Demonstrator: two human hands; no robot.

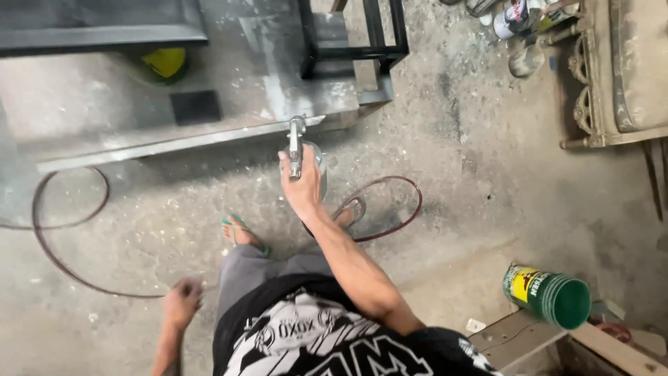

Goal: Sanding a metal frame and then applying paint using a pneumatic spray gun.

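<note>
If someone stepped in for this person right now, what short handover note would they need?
Right hand: gripping a spray gun, nozzle aimed at the long grey metal bar on the floor.
Left hand: hanging low at the side, by the dark red hose; whether it holds it is unclear.
Done: bar and metal frame look grey-coated.
Left: cannot tell how much spraying remains.
Green can lies on its side at right.

Workshop floor clutter around the green can (550, 296).
Can lies tipped on a wooden board (529, 341); ornate dusty bench (612, 83) far above it; black metal frame (355, 42) well up-left; yellow object (165, 61) farther left.
</note>
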